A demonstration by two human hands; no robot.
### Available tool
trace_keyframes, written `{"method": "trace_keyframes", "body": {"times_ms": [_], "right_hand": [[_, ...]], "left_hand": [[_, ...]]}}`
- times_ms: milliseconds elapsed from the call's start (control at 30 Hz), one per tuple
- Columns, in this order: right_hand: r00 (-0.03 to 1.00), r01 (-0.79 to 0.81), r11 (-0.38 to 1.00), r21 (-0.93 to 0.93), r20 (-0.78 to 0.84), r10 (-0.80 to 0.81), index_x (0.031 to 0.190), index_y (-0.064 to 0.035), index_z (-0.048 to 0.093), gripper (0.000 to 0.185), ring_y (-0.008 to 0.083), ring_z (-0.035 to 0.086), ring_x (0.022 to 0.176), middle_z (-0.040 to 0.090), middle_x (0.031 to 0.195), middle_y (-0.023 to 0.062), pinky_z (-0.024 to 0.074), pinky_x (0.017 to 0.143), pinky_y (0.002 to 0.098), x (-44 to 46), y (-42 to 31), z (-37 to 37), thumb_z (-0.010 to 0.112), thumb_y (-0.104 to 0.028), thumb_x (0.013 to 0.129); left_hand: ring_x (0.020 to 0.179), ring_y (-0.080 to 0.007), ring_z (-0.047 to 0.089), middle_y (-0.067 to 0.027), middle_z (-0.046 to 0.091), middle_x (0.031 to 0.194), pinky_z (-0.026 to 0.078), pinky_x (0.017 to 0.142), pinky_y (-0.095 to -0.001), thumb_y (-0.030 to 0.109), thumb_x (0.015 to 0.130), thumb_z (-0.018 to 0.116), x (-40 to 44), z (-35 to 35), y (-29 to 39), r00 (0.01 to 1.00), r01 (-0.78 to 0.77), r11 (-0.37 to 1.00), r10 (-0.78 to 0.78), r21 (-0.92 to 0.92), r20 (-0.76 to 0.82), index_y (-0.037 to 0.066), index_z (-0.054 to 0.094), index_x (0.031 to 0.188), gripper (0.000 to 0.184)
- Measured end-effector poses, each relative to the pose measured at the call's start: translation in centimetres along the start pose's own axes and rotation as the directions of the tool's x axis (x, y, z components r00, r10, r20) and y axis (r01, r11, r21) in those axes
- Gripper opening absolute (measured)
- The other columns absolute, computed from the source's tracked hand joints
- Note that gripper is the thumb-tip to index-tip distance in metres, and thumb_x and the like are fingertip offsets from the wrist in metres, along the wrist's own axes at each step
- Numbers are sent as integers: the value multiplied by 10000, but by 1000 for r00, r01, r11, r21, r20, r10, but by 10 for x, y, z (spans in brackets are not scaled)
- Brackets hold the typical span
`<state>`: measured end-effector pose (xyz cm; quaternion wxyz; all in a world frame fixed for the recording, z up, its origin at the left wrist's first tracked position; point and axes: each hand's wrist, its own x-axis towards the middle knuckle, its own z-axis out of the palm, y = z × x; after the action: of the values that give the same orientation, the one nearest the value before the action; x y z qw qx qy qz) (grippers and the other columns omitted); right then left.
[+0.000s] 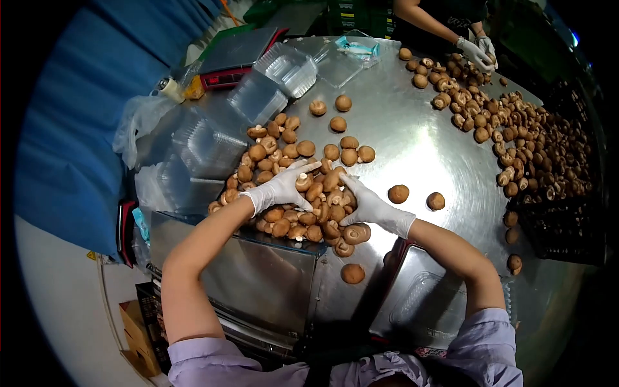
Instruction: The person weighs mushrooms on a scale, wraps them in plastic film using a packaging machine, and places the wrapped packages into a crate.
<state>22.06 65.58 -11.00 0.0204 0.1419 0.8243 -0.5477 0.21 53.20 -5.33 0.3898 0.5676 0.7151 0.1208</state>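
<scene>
Brown mushrooms (281, 228) lie heaped on the metal table (412, 155), left of its middle. My left hand (284, 188), in a white glove, rests on the heap, its fingers curved around a mushroom (304, 182) with a pale stem. At the heap's right edge is my right hand (373, 208), also gloved, fingers spread against the mushrooms with the thumb low beside a larger one (356, 233). Two loose mushrooms (398, 193) sit to the right of it, and another (353, 273) lies below the heap.
Clear plastic trays (205, 145) stand stacked at the left, near a red-edged scale (238, 51). A second scale with a tray (419, 293) is in front of me. Far right, a large mushroom pile (548, 148) adjoins a black crate (564, 229). Another person's gloved hands (478, 55) hold a mushroom.
</scene>
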Motion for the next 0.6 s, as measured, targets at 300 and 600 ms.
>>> {"method": "trace_keyframes", "body": {"times_ms": [300, 600], "right_hand": [[999, -43, 990, 137, 26, 40, 1446, -69, 86, 1207, 337, 407, 1227, 341, 1362, 222, 367, 1032, 362, -4, -5, -4, 864, -149, 527], [998, -41, 937, 348, -37, 58, 1428, -67, 150, 1115, 316, 449, 1201, 433, 1312, 201, 393, 1004, 361, -13, -25, -10, 840, -122, 554]], "left_hand": [[1342, -302, 245, -145, 259, 1446, 252, 1102, -364, 236, 503, 877, 24, 7, 1, 996, -84, 993, 87, -80, 36, 205, 340, 1404, 1049], [1332, -282, 273, -125, 245, 1448, 263, 1092, -356, 146, 563, 833, 22, -5, 31, 995, -92, 944, 99, -316, 7, 188, 461, 1337, 859]]}}
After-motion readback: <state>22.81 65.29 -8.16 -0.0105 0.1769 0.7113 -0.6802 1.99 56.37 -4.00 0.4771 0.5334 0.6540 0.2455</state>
